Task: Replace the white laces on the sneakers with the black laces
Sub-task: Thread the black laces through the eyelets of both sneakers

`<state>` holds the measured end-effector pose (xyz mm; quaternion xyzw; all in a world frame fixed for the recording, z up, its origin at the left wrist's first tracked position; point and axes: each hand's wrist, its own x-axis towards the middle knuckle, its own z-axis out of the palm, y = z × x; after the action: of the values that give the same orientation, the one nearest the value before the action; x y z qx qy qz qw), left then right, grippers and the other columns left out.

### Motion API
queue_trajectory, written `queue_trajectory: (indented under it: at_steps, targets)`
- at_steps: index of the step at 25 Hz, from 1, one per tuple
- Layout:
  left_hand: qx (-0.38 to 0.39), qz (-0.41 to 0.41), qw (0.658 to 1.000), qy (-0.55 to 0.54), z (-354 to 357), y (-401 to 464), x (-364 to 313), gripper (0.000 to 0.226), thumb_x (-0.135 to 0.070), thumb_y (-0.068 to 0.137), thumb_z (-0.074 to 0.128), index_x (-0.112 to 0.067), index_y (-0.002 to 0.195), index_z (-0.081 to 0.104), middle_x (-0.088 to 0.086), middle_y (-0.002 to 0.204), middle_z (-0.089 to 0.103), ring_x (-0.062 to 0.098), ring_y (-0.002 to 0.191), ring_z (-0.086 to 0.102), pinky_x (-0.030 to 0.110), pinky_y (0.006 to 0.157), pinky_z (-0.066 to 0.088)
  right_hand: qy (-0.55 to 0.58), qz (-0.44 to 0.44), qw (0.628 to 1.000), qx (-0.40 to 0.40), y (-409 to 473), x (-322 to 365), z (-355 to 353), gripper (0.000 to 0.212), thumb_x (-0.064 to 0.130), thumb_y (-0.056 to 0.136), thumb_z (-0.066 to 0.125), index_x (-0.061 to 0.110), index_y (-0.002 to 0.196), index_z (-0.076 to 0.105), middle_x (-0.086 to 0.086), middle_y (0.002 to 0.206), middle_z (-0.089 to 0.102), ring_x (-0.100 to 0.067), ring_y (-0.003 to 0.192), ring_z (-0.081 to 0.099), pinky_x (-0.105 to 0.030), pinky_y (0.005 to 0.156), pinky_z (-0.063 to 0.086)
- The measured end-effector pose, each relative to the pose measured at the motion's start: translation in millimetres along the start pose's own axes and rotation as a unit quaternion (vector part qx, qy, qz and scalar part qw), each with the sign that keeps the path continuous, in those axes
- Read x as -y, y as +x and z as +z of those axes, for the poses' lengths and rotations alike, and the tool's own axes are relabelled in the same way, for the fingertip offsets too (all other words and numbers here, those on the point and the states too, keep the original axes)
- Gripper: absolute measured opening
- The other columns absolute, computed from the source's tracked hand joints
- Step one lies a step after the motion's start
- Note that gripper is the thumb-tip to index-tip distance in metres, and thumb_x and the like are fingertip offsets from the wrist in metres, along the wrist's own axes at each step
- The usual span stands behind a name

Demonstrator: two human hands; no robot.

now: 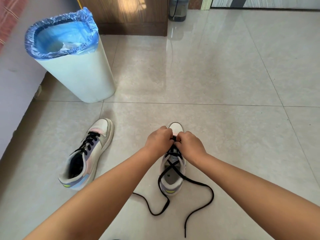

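Two white sneakers with pastel panels stand on the tiled floor. The left sneaker (86,156) has a black lace threaded through its eyelets. On the right sneaker (173,179) a black lace (199,185) crosses over the tongue, and its two long ends trail loose on the floor behind the heel. My left hand (158,139) and my right hand (190,144) meet over the front eyelets of the right sneaker, fingers curled, pinching the black lace there. The fingertips are hidden behind the knuckles. No white lace is in view.
A white waste bin (78,71) with a blue liner stands at the back left by a wall. A wooden cabinet (131,16) and a grey container (178,9) are at the far end. Open tiled floor (225,75) stretches to the right.
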<state>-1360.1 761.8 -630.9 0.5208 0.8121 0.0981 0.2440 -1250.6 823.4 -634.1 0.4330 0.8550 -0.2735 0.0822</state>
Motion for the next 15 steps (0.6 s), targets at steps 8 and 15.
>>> queue_trajectory:
  at_steps: [8,15]
  targets:
    - [-0.017,0.029,0.999,0.031,10,1,-6,0.018,-0.006,0.094,0.042,0.001,0.101,0.057,0.015,0.108,0.05,0.031,0.087,0.055,0.03,0.064,0.035,0.05,0.078,0.992,0.09,8,11,-11,0.015,0.005,0.094,0.043,0.008,0.082,0.051,-0.007,0.083,0.045,-0.02,0.071,0.043,-0.024,0.063,0.036]
    - [-0.115,0.014,0.971,-0.208,27,-24,16,0.008,0.0,0.089,0.053,0.008,0.087,0.056,0.018,0.094,0.053,0.032,0.082,0.055,0.031,0.072,0.042,0.128,0.084,0.985,0.075,-4,2,-8,0.018,0.021,0.098,0.046,0.01,0.084,0.046,-0.004,0.083,0.05,-0.02,0.076,0.047,-0.029,0.062,0.033]
